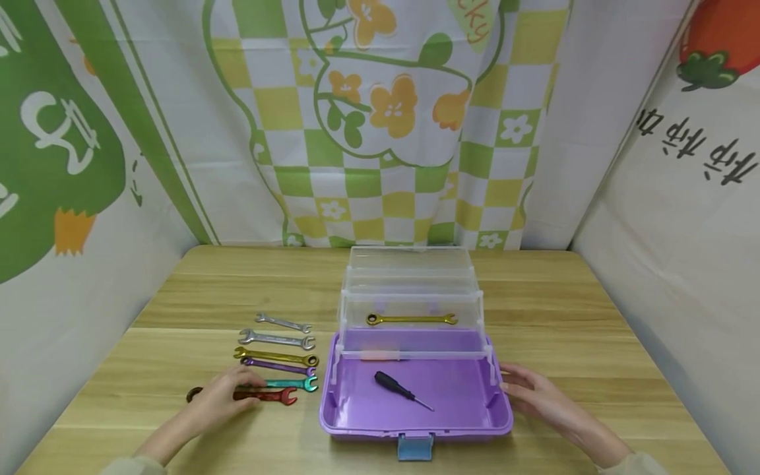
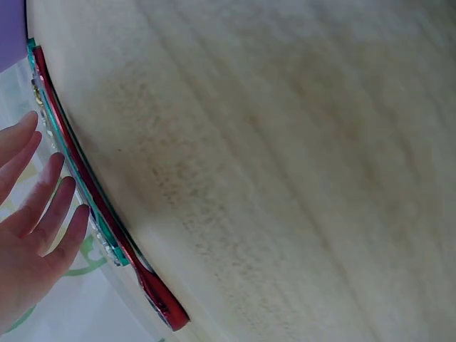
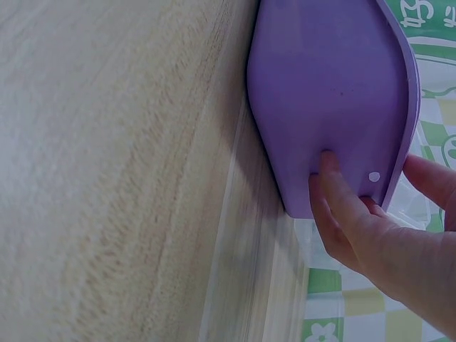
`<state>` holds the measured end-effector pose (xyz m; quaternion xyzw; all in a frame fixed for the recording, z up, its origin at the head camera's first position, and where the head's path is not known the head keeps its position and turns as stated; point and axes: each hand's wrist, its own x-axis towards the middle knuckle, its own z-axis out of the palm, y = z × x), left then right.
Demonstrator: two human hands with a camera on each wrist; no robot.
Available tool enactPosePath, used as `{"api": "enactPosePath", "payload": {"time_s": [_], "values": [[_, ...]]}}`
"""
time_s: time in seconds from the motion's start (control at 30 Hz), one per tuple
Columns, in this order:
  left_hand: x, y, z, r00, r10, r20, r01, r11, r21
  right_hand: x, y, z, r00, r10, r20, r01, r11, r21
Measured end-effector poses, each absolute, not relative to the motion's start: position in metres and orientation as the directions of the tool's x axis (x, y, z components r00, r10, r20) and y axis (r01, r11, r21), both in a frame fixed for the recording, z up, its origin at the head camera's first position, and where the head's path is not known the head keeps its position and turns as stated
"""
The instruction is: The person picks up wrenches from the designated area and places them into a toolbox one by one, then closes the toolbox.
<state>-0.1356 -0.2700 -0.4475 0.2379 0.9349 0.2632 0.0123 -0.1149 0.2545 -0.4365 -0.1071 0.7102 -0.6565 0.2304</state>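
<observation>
My left hand (image 1: 222,398) is over a red wrench (image 1: 270,396), at the near end of a row of wrenches. In the left wrist view its fingers are spread and extended beside the red wrench, nothing between them. Just beyond lie a teal wrench (image 1: 297,383), a purple wrench (image 1: 279,366) and a gold wrench (image 1: 276,357). My right hand (image 1: 537,396) touches the right side of a purple toolbox (image 1: 506,422); in the right wrist view its fingers lie against the outer wall, the thumb at the rim. A black-handled screwdriver (image 1: 400,388) lies in the toolbox.
Two silver wrenches (image 1: 276,339) lie at the row's far end. The toolbox's clear tiered trays (image 1: 410,280) stand raised behind it, a gold ratchet wrench (image 1: 412,319) in one. An orange handle (image 1: 380,355) shows beneath the trays. A blue latch (image 1: 415,447) hangs in front.
</observation>
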Motion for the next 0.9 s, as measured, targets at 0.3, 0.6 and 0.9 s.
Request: {"api": "enactPosePath", "payload": {"time_s": [0.3,0.6,0.9], "values": [[-0.1353,-0.2722,-0.4492,-0.892,0.449,0.055,0.423,0.784,0.454,-0.1155,0.2542,-0.4368,-0.868,-0.455,-0.199,0.164,0.115,-0.980],[-0.1384,-0.2742,-0.4519,-0.882,0.467,0.057,0.441,0.778,0.448,-0.1170,0.2550,-0.4373,-0.873,-0.447,-0.195,0.159,0.119,-0.980],[-0.1404,-0.2768,-0.4528,-0.866,0.497,0.048,0.457,0.751,0.477,-0.1145,0.2542,-0.4383,-0.876,-0.434,-0.212,0.167,0.140,-0.976]]}}
